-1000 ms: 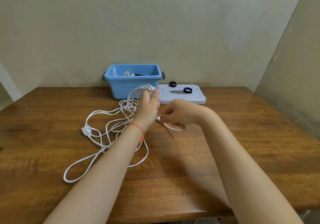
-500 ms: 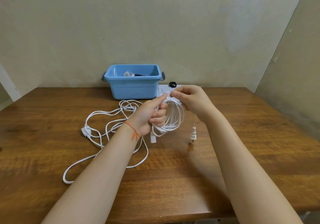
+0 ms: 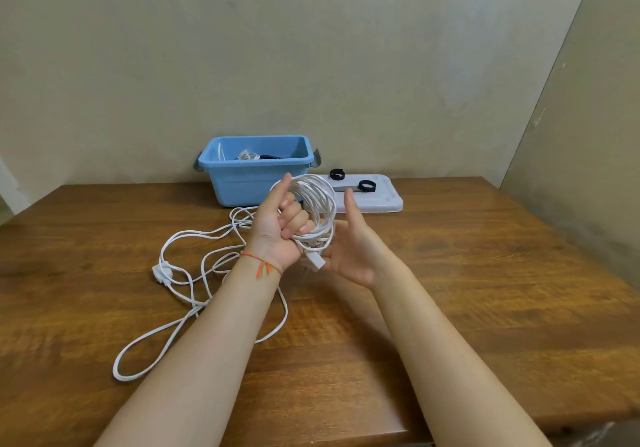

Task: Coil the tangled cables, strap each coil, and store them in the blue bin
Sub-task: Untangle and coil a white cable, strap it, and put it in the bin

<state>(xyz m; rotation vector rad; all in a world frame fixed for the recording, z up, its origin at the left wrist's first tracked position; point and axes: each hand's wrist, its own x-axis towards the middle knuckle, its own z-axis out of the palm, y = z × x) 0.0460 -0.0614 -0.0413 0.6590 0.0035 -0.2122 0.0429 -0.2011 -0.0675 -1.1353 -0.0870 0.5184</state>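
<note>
A white cable coil [image 3: 320, 200] hangs raised above the wooden table [image 3: 485, 273], in front of the blue bin [image 3: 249, 183]. My left hand [image 3: 277, 235] grips the coil, its fingers curled through the loops and its thumb up. A white plug [image 3: 315, 261] hangs at the bottom of the coil. My right hand [image 3: 353, 252] is against the coil's lower right side, palm toward it and thumb straight up; its fingers reach behind the loops. A second white cable [image 3: 194, 235] lies loose and tangled on the table to the left. The bin holds coiled cables.
A white lid [image 3: 388, 204] lies right of the bin with two black straps [image 3: 337, 174] [image 3: 366, 185] on it. A connector block [image 3: 162, 271] sits within the loose cable at the left. A wall stands behind the table and another at the right.
My right hand left the top of the coil and dropped to its lower right side. The dangling plug is now up against the coil. My left hand turned palm up, raising the coil.
</note>
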